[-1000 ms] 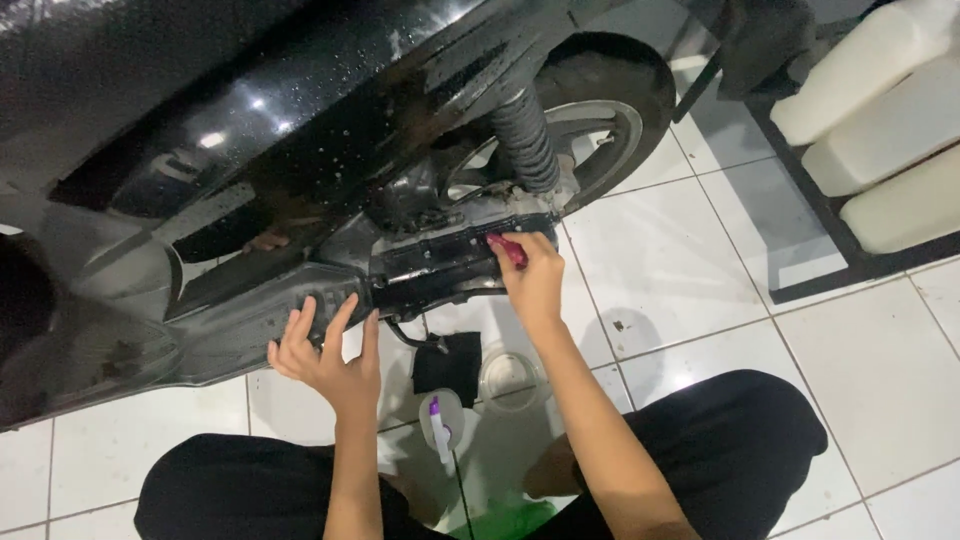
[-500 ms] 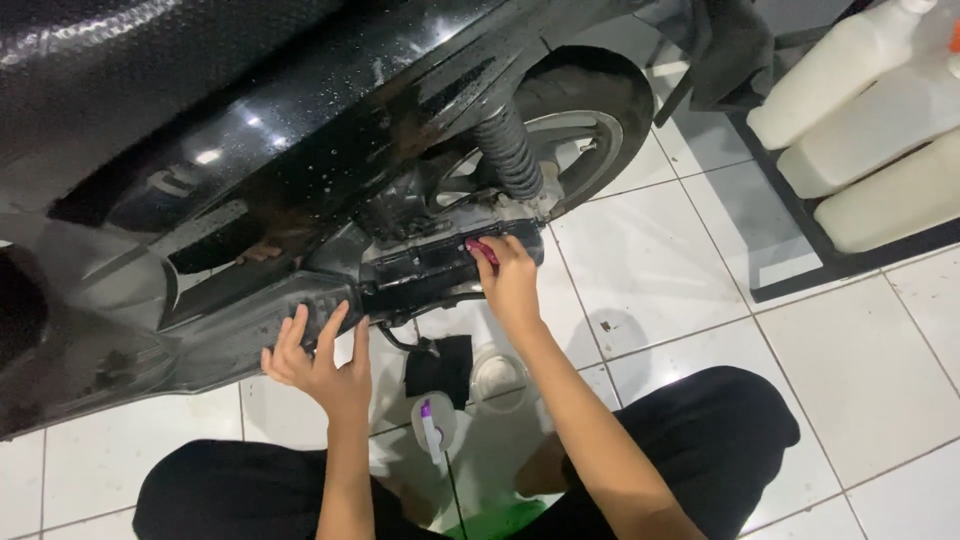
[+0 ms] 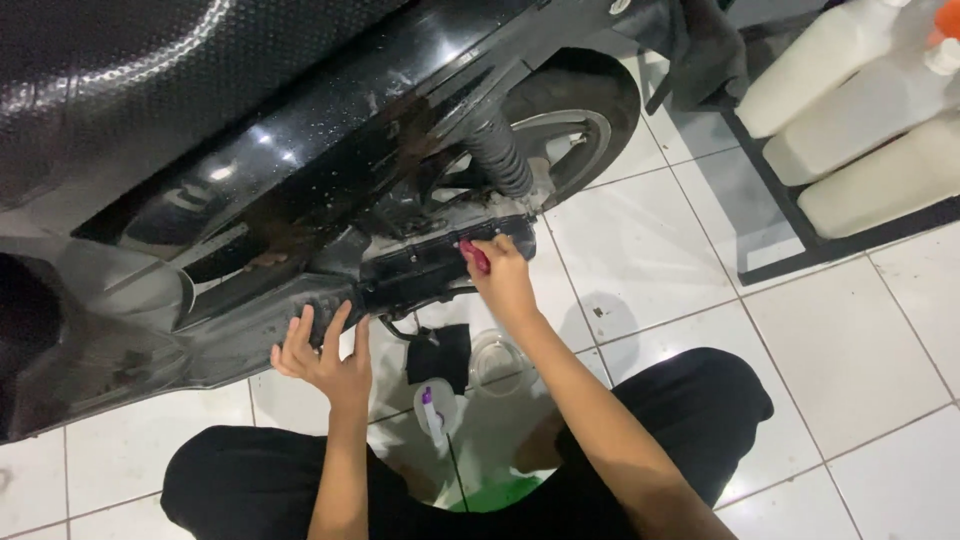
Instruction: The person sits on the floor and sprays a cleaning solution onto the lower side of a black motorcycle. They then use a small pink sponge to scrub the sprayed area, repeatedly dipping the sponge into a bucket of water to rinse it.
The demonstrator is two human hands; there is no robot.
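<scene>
I am crouched on the white tiled floor point(image 3: 850, 350) beside a black glossy scooter point(image 3: 300, 150), which serves as my reference throughout. My right hand point(image 3: 503, 283) is closed on a small pink-red object point(image 3: 474, 256), seemingly a cloth or a tool handle; I cannot tell which. It is pressed against the black ribbed engine casing point(image 3: 440, 262) low on the scooter, just ahead of the rear wheel point(image 3: 575, 130). The pink-red object's long axis runs diagonally, its free end pointing up towards the scooter's underside. The casing's long axis lies roughly along the scooter, rising slightly towards the rear wheel.

My left hand point(image 3: 325, 355) is well apart from the right, fingers spread and unclenched, resting on the lower edge of the grey side panel point(image 3: 250, 330) further towards the scooter's front. It grips nothing.

Below the casing, between my knees, lie a black square pad point(image 3: 440, 352), a clear round plastic container point(image 3: 497, 358) just beside it, and a white squeeze bottle with a purple cap point(image 3: 433, 415). A green object point(image 3: 500, 493) shows near my lap, partly hidden.

The grey coiled shock absorber point(image 3: 497, 152) stands tilted above the casing. Beyond the rear wheel, a black floor rack point(image 3: 780, 215) holds large cream plastic jugs point(image 3: 880, 180). Open tile lies between that rack and my right knee; under the scooter, room is tight.
</scene>
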